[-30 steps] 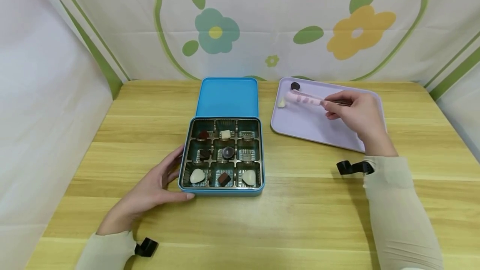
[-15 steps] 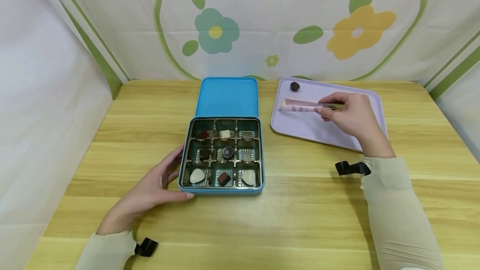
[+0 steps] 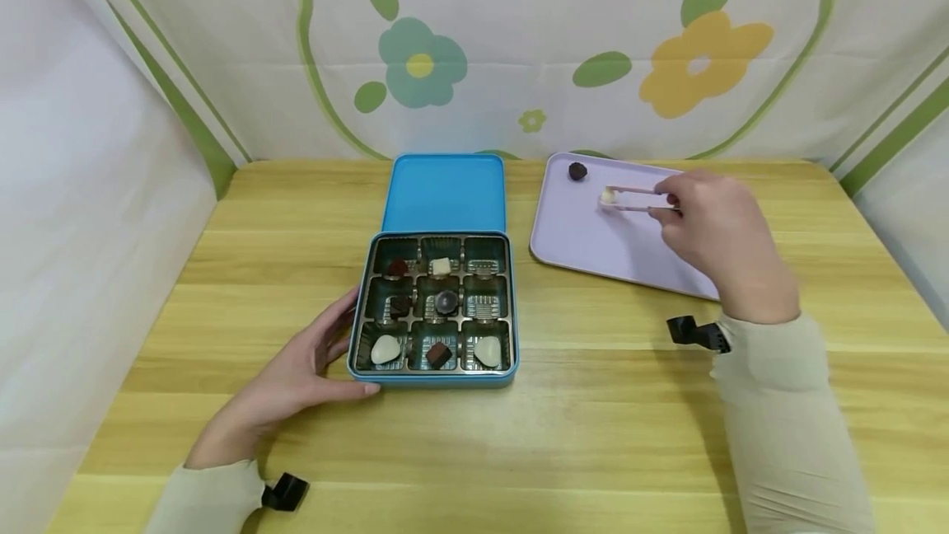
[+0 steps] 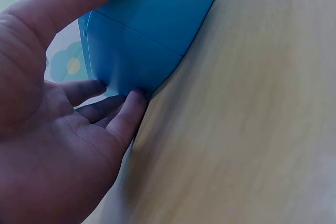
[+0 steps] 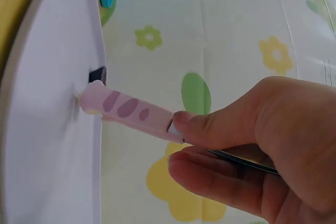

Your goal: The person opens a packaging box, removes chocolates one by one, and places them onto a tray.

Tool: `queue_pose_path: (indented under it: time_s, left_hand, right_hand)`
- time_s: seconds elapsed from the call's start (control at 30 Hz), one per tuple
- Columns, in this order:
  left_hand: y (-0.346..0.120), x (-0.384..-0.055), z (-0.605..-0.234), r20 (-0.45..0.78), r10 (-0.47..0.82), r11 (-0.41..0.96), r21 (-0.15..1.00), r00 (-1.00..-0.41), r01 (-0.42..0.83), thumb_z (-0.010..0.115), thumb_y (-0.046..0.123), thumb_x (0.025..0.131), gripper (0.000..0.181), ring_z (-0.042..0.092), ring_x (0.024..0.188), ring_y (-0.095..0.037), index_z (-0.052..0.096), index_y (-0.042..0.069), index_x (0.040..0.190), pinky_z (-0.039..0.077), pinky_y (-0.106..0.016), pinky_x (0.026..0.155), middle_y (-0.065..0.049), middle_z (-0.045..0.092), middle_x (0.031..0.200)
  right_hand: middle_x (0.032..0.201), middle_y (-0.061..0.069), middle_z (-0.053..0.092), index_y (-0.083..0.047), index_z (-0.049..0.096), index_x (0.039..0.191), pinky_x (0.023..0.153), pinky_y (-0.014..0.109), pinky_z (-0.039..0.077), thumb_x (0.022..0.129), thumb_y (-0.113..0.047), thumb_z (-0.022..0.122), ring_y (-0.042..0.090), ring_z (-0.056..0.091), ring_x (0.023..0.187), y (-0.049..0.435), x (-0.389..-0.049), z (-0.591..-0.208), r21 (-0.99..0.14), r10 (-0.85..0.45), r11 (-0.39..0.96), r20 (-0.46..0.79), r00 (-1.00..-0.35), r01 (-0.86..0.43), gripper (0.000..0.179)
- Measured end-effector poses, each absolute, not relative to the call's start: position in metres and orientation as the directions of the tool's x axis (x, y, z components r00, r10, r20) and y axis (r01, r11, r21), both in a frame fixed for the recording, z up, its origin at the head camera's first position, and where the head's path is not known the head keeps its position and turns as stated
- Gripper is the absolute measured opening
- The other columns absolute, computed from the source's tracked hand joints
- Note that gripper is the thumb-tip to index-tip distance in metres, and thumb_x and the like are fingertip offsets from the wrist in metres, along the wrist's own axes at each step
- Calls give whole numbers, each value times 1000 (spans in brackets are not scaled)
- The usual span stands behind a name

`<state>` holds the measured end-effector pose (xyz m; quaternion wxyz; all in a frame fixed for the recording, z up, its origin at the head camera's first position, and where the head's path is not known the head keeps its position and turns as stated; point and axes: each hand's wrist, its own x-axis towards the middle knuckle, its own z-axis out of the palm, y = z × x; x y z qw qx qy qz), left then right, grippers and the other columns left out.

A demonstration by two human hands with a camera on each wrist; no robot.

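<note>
My right hand [image 3: 722, 229] pinches a pair of pink tongs [image 5: 123, 107] over the lilac tray [image 3: 586, 245]. Between the tips of the tongs sits a small white chocolate [image 3: 608, 195]. My left hand [image 3: 300, 373] holds the near left corner of a blue tin box [image 3: 437, 381], thumb along the front and fingers against the side. Several chocolates lie in the box's compartments, among them a dark round one [image 3: 446, 302] in the middle and a white one [image 3: 488, 351] at the near right. The right column's back and middle compartments hold nothing.
A dark chocolate [image 3: 577, 171] lies at the tray's back left corner. The box's blue lid [image 3: 445, 192] lies flat behind it. A flowered cloth [image 3: 504, 39] hangs behind the wooden table [image 3: 593, 402].
The tongs have closed on the white chocolate at the tray's left side and carried it to the right. My left hand has stayed at the box.
</note>
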<state>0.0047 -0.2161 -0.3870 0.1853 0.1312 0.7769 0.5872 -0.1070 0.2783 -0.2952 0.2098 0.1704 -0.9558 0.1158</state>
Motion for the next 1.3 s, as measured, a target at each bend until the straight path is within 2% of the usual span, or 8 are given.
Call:
queue_pose_path:
  time_s: [0.13, 0.43, 0.67, 0.87, 0.97, 1.13, 1.2, 1.3]
  left_hand:
    - [-217, 6, -389, -128, 425, 275, 961, -896, -7, 92, 7, 83, 120, 23, 162, -44, 16, 23, 175, 36, -7, 115, -17, 22, 179]
    - [-217, 6, -388, -124, 425, 281, 960, -897, 0, 92, 8, 83, 120, 23, 162, -44, 17, 24, 174, 36, -7, 115, -17, 23, 179]
    - [-218, 6, -387, -141, 416, 279, 960, -898, -21, 93, 8, 82, 121, 24, 163, -39, 17, 27, 174, 36, -6, 114, -14, 23, 179]
    - [-217, 6, -387, -158, 416, 274, 961, -896, -42, 92, 9, 83, 120, 25, 163, -41, 17, 30, 174, 36, -6, 114, -13, 22, 180]
    - [-217, 6, -387, -160, 414, 274, 961, -896, -45, 93, 9, 83, 120, 26, 162, -41, 17, 30, 174, 36, -6, 114, -13, 22, 180]
    - [-218, 6, -387, -156, 415, 277, 960, -896, -39, 93, 9, 83, 120, 25, 163, -40, 17, 30, 174, 36, -6, 114, -12, 22, 180]
    - [-218, 6, -387, -154, 417, 277, 960, -896, -36, 93, 9, 83, 120, 24, 163, -39, 17, 30, 174, 36, -6, 114, -12, 22, 180]
    - [-218, 5, -386, -152, 421, 279, 960, -894, -32, 92, 9, 83, 120, 22, 164, -38, 17, 29, 174, 36, -6, 114, -11, 21, 180]
  right_hand:
    - [86, 22, 77, 6, 79, 101, 65, 52, 54, 87, 1, 80, 35, 69, 72, 266, -108, -299, -154, -309, 900, 431, -848, -407, 15]
    - [92, 24, 78, 4, 80, 106, 71, 51, 55, 89, -6, 83, 33, 71, 78, 263, -112, -304, -272, -247, 901, 318, -915, -338, 20]
    - [87, 21, 79, 3, 82, 100, 65, 38, 49, 88, -6, 84, 31, 71, 73, 269, -113, -302, -318, -211, 887, 366, -907, -335, 14]
    - [87, 20, 80, 1, 83, 100, 64, 17, 40, 89, -8, 84, 31, 71, 73, 271, -113, -304, -369, -161, 877, 378, -912, -308, 15]
    - [85, 21, 79, 4, 82, 100, 64, 24, 45, 88, -3, 82, 32, 70, 70, 269, -112, -306, -331, -173, 880, 445, -879, -341, 13]
    - [87, 24, 77, 9, 78, 102, 61, 52, 56, 87, 5, 75, 40, 70, 68, 262, -111, -314, -145, -265, 898, 574, -775, -415, 16]
    - [89, 24, 76, 9, 77, 103, 62, 54, 57, 88, 4, 75, 41, 70, 70, 259, -111, -316, -109, -301, 894, 571, -764, -434, 16]
    - [86, 22, 75, 8, 77, 101, 60, 51, 56, 88, 3, 76, 38, 68, 69, 255, -111, -317, -140, -330, 875, 530, -781, -464, 14]
